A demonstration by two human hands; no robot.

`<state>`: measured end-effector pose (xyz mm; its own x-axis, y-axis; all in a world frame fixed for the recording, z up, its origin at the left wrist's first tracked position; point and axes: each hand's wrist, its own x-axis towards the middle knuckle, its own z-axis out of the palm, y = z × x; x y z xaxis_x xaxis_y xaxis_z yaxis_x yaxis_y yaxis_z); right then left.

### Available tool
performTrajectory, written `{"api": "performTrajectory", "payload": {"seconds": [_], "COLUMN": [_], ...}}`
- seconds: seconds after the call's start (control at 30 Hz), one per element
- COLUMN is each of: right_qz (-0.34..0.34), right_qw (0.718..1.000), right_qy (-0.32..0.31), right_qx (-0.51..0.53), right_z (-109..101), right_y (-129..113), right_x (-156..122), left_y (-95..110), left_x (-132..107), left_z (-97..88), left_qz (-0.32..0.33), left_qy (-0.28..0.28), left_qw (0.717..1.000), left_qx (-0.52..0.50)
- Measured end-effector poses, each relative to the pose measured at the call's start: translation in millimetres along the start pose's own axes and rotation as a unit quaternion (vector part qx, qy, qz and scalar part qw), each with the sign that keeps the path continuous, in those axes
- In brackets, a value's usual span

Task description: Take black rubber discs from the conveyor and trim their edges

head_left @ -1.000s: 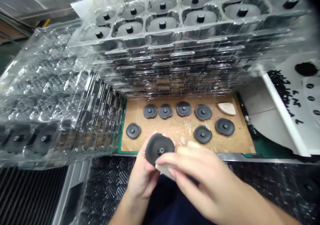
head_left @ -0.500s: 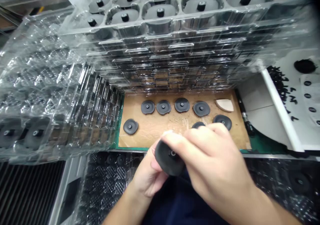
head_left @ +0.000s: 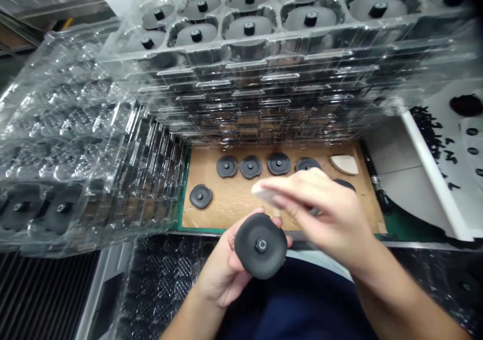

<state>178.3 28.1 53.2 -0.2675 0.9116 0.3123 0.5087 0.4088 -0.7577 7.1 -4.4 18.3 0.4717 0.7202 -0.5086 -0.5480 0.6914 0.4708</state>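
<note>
My left hand (head_left: 222, 274) is closed on the edge of a dark grey disc (head_left: 251, 267), which has rounded sides and a short hub in its middle. The hub side faces up at me. Just above and to the right, my right hand (head_left: 334, 211) pinches a small white pad (head_left: 263, 191), apart from the disc; its exact kind is not clear. Behind the hands, a row of similar grey discs (head_left: 250, 166) lies on a brown cardboard sheet (head_left: 234, 214). One more grey disc (head_left: 200, 196) lies at the left, and others are partly covered by my right hand.
Stacked clear plastic trays (head_left: 241, 73) holding grey discs rise behind the cardboard. Another tray stack (head_left: 75, 144) stands at the left. A cream wedge (head_left: 345, 164) and a black pen (head_left: 377, 186) lie to the right, near a white bin (head_left: 439, 174) and small black parts (head_left: 428, 134).
My right hand has moved up off the disc, and the white pad in it now shows. The disc in my left hand is now turned with its face toward me.
</note>
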Motion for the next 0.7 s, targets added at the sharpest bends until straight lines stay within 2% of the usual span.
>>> {"api": "performTrajectory", "payload": {"seconds": [0.07,0.13,0.3,0.4,0.5,0.57,0.63,0.7], "right_qz": [0.12,0.191,0.271,0.299,0.25,0.145,0.025,-0.028], "right_qw": [0.992,0.98,0.951,0.947,0.966,0.986,0.998,0.999], "right_qy": [0.027,0.001,-0.102,-0.065,0.041,0.082,0.057,-0.025], "right_qx": [0.005,0.045,0.113,0.094,0.058,0.024,0.012,0.028], "right_z": [-1,5,30,28,18,15,16,19], "right_y": [14,25,40,35,12,-8,-25,-33], "right_x": [-7,-21,-61,-60,-41,-27,-18,-12], "left_y": [2,4,4,4,2,1,-1,-2], "left_x": [-2,-2,1,3,5,6,7,7], "left_z": [-1.5,-4.4,-10.0,-8.5,-4.6,-3.0,-3.3,-4.2], "left_qz": [-0.005,-0.001,-0.004,-0.005,0.011,0.024,0.036,0.047], "left_qy": [-0.063,-0.077,-0.041,-0.034,-0.014,0.007,0.03,0.063], "left_qw": [0.996,0.993,0.993,0.995,0.997,0.998,0.998,0.997], "left_qx": [-0.062,-0.089,-0.107,-0.095,-0.075,-0.056,-0.031,-0.01]}}
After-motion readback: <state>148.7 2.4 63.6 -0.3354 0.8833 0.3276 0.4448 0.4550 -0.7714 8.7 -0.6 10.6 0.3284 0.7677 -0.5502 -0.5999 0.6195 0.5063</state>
